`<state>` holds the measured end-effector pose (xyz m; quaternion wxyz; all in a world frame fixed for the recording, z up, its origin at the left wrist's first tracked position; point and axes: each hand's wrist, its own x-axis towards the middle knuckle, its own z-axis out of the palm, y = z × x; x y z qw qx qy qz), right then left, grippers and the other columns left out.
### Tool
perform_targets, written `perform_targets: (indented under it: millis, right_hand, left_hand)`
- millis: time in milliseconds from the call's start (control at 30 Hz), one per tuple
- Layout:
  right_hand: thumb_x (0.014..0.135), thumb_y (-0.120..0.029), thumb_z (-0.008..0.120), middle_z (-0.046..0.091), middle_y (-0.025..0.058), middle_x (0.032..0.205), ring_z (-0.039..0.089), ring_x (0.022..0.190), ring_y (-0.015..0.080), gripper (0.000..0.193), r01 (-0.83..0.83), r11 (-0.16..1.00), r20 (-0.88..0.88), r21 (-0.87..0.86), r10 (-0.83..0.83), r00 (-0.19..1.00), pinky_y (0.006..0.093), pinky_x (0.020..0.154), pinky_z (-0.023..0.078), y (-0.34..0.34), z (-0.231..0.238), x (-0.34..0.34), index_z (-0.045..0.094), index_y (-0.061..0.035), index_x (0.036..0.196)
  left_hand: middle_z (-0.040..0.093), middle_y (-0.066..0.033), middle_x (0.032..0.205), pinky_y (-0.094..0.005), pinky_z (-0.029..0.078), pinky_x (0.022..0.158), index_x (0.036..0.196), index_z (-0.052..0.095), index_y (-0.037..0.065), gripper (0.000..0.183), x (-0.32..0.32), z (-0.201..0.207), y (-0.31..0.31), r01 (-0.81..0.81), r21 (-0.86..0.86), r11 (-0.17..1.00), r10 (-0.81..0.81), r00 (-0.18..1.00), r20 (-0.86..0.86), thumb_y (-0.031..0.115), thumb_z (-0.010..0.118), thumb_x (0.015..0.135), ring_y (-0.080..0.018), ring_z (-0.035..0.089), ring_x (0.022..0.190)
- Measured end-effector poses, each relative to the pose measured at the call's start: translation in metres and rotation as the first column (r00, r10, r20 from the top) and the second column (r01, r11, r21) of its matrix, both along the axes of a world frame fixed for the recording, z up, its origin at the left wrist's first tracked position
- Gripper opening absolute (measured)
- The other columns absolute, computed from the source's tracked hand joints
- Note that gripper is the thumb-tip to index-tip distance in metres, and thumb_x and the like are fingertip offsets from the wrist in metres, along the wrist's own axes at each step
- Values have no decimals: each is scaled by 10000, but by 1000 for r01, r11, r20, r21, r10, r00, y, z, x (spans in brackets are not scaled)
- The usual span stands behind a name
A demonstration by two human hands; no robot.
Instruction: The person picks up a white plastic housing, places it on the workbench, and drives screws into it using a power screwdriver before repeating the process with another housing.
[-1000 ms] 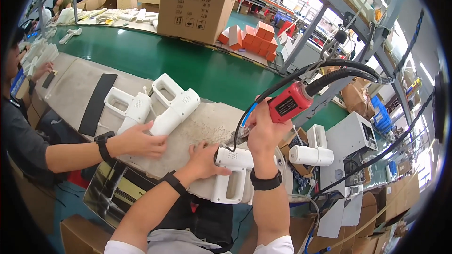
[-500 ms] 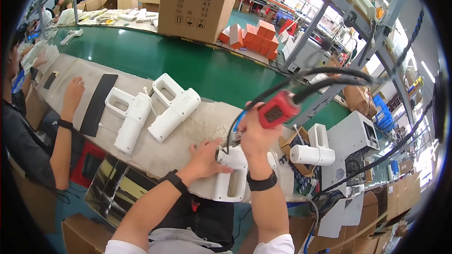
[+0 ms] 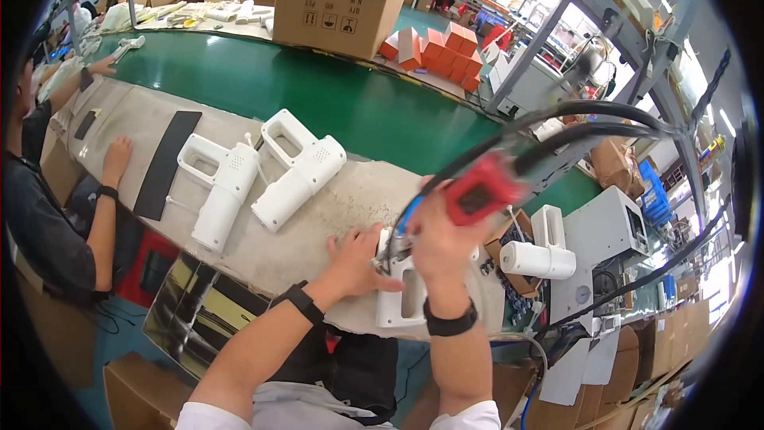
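My right hand is closed round a red power screwdriver, blurred by motion, with thick black cables and a blue tube. Its metal lower end is over a white plastic handheld appliance with a loop handle. That appliance lies at the bench's near edge, partly hidden by my hands. My left hand grips its left end between thumb and fingers, the other fingertips spread on the bench. Two more white appliances lie to the left, each with a white cord.
Another white appliance rests on a small carton of dark parts at right, beside a grey-white machine. A black strip lies on the bench. A co-worker sits at left. Beyond runs a green conveyor with a large carton behind it.
The screwdriver and my right hand have shifted slightly right, and the appliance under them too. The co-worker's far hand has reached forward to a white part on the green belt.
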<state>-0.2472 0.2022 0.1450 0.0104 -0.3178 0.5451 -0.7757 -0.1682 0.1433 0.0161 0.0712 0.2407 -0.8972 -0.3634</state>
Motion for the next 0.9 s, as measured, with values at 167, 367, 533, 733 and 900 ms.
perform_targets:
  millis: [167,367,533,733,900]
  right_hand:
    - [849,-11,559,569,53,624,515,450,107,72,-110,991,31,81,107,994,242,409,396,-2,-8,4,539,22,909]
    - [849,-49,603,561,56,614,513,441,108,114,-63,988,-7,-142,63,998,233,399,397,27,34,6,544,20,919]
    - [837,-9,596,550,49,606,497,412,114,101,-11,997,-26,-80,9,1000,230,380,386,32,42,4,541,22,916]
    - [821,-1,574,562,52,605,506,418,105,164,52,999,0,12,-52,999,216,383,380,20,4,-3,493,26,961]
    - [827,-26,572,535,31,553,512,447,103,98,14,994,-51,104,-8,999,238,408,385,24,-14,-14,539,43,888]
  left_hand:
    - [464,-129,1319,-582,153,1020,1418,270,54,1183,1,-8,-3,44,-13,999,-44,997,-62,624,785,519,-296,335,1283]
    - [458,-137,1324,-583,139,1026,1427,254,48,1201,-1,-2,3,4,-25,1000,-3,999,52,625,785,516,-294,333,1280]
    - [491,-116,1297,-532,144,1028,1411,293,89,1165,-3,-9,2,-52,-31,998,52,999,0,556,837,493,-307,346,1271]
    - [454,-135,1318,-539,158,1023,1410,267,81,1124,-2,4,7,-14,-25,1000,14,1000,27,531,819,542,-318,324,1277]
    - [295,-181,1411,-621,215,1003,1429,197,-3,1135,10,14,51,-120,-201,972,94,987,-133,529,766,603,-359,243,1327]
